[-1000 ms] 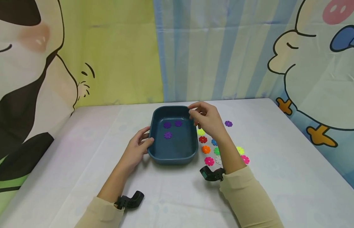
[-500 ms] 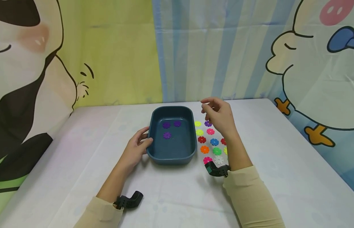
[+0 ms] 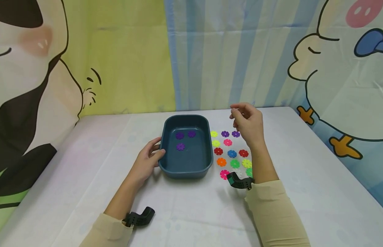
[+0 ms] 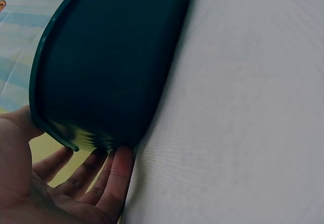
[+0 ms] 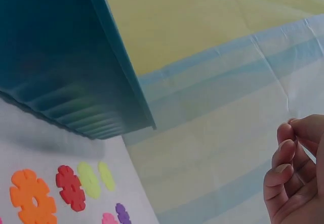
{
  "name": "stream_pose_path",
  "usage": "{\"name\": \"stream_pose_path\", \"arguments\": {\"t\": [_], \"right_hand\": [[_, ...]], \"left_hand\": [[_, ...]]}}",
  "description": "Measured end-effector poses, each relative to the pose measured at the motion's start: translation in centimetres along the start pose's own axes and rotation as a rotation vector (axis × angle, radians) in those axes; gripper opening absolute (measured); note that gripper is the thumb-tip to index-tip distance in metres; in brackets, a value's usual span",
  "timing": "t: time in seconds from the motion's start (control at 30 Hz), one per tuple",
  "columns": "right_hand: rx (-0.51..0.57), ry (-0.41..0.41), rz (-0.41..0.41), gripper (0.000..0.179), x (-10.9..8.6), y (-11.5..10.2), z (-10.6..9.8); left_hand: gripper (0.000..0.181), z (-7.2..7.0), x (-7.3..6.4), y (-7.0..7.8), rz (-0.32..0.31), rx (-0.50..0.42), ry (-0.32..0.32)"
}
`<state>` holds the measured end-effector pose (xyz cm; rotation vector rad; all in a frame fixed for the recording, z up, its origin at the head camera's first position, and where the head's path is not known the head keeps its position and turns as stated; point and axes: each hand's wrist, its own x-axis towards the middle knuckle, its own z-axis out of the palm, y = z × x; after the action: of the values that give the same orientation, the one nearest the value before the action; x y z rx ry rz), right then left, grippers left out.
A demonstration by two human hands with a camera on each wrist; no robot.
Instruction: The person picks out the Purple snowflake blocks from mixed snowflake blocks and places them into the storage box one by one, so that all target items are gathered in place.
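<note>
A cloth backdrop [image 3: 126,58] with cartoon figures rises behind the tray, yellow toward its left, blue-and-white striped directly behind and rightward. The white-covered table [image 3: 179,219] spreads around the tray, faintly creased in front of it. The deep blue tray [image 3: 186,166] stands upright. At its left side, the left hand [image 3: 147,155] grips the rim; beyond its right side, the right hand [image 3: 249,121] hangs raised, fingers loosely curled and free. Three purple flower pieces [image 3: 180,146] lie inside the tray; multicoloured flower pieces [image 3: 231,153] lie flat just right of it.

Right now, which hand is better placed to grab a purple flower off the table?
Probably the right hand: it hovers near two purple flowers, while the left hand holds the box.
</note>
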<state>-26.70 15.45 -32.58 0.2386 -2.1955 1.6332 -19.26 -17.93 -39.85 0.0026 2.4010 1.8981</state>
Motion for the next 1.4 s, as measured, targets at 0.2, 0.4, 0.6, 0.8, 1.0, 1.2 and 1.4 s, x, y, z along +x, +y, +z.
{"name": "stream_pose_path", "arguments": {"t": [0.2,0.4,0.6,0.8,1.0,1.2,1.4], "right_hand": [[0.016,0.05,0.009,0.028,0.2,0.9,-0.6],[0.014,0.08,0.027,0.028,0.3,1.4,-1.5],[0.012,0.107,0.076,0.028,0.4,1.7,-2.3],[-0.018,0.114,0.152,0.028,0.6,2.1,-3.4],[-0.081,0.122,0.269,0.033,0.8,2.9,-4.4],[-0.179,0.065,0.364,0.042,0.8,3.8,-4.7],[-0.209,0.001,0.45,0.045,0.7,4.9,-4.7]], "left_hand": [[0.057,0.0,0.1,0.1,-0.006,0.003,-0.004],[0.057,0.1,0.1,0.1,-0.006,0.0,-0.003],[0.057,0.0,0.1,0.0,-0.008,-0.002,-0.004],[0.057,-0.1,0.0,-0.1,0.0,-0.004,-0.006],[0.057,-0.1,0.0,-0.1,0.001,-0.006,-0.011],[0.057,-0.1,0.0,-0.1,-0.001,-0.002,-0.009],[0.057,0.0,0.1,-0.1,0.017,-0.005,-0.007]]}}
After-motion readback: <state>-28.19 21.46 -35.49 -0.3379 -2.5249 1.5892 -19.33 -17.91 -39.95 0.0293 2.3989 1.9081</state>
